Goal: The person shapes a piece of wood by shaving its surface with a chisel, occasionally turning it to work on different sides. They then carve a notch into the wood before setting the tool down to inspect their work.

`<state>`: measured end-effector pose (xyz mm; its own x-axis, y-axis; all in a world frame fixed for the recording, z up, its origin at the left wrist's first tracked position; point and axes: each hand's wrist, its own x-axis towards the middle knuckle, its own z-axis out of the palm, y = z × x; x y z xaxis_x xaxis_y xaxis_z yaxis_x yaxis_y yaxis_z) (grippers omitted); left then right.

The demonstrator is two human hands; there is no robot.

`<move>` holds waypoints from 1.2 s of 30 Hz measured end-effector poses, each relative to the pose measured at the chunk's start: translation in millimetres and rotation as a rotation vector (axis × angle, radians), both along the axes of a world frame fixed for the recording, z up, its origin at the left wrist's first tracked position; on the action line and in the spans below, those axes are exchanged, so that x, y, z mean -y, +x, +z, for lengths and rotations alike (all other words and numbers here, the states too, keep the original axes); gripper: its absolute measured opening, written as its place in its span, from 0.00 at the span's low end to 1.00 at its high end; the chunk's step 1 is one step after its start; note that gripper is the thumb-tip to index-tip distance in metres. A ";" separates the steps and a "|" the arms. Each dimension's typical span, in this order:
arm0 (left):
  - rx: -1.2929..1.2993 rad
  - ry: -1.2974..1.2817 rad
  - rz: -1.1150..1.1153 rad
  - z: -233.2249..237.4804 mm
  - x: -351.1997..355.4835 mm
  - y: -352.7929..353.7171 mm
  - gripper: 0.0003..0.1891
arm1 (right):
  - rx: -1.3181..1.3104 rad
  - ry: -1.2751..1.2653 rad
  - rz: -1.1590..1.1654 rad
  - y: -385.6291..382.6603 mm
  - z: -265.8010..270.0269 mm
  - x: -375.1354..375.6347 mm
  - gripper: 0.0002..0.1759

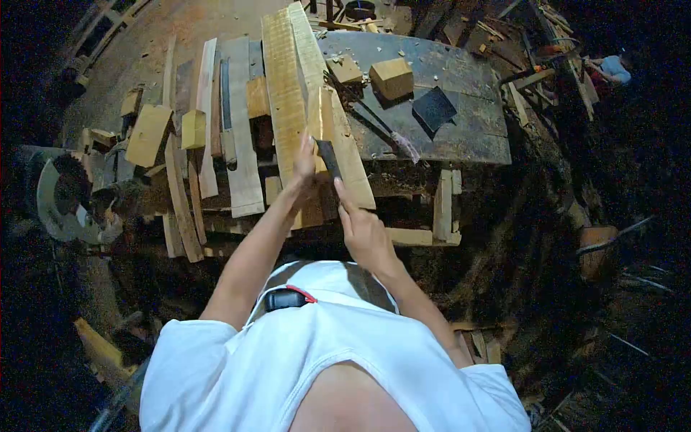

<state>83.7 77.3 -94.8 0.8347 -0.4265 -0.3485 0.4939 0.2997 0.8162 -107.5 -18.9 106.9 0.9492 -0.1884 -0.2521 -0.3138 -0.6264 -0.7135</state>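
My left hand (304, 160) rests on a long pale wooden plank (284, 86) that lies across the workbench, fingers pressed flat near its near end. My right hand (363, 230) grips the dark handle of a chisel (328, 156), whose tip points at a small upright piece of wood (321, 115) on the plank. Both arms reach forward from my white shirt.
Several loose boards (241, 122) and offcuts (149, 133) lie to the left. A dark bench top (446, 93) carries two wood blocks (391, 77), a black square (433, 108) and a brush (403, 146). A circular saw blade (61, 198) stands at far left. Another person (612, 68) is at far right.
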 end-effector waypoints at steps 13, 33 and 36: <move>0.221 0.306 -0.009 -43.2 13.1 9.9 0.27 | 0.031 0.046 -0.043 -23.0 -8.1 -6.8 0.28; -0.375 0.017 -0.609 144.4 -53.5 -61.3 0.22 | 0.202 0.633 -0.506 48.2 -56.6 114.0 0.31; -0.311 -0.058 -0.767 130.6 -53.6 -65.7 0.29 | 0.083 0.870 -0.427 31.7 -47.8 122.8 0.25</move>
<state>18.0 130.9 35.8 0.1737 -0.8623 -0.4758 0.7790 -0.1753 0.6020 -75.8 -141.8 59.1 0.8654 -0.3006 -0.4010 -0.3196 0.2854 -0.9036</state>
